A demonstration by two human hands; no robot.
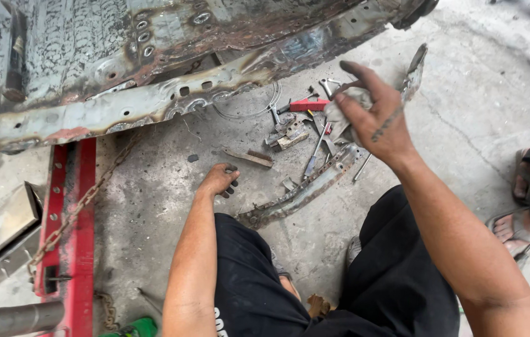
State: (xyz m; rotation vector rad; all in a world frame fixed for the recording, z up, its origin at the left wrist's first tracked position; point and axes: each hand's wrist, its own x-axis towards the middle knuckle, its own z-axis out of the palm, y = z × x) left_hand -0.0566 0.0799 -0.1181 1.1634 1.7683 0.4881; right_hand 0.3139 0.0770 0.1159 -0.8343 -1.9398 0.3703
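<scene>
My right hand (374, 115) is raised over the concrete floor, gripping a crumpled grey rag (343, 112). My left hand (218, 180) rests with its fingers curled on the floor, holding nothing, close to a long rusty metal strip (302, 190). Just beyond lie scattered tools (296, 131), among them a red-handled one (307, 105) and small metal brackets. A burnt, rusted car body panel (121, 68) hangs across the top of the view.
A red steel frame (75, 224) with a chain (81, 203) stands at left beside a grey metal piece (0, 240). Another person's sandalled feet (517, 221) are at the right edge. A green object (134, 327) lies at bottom left.
</scene>
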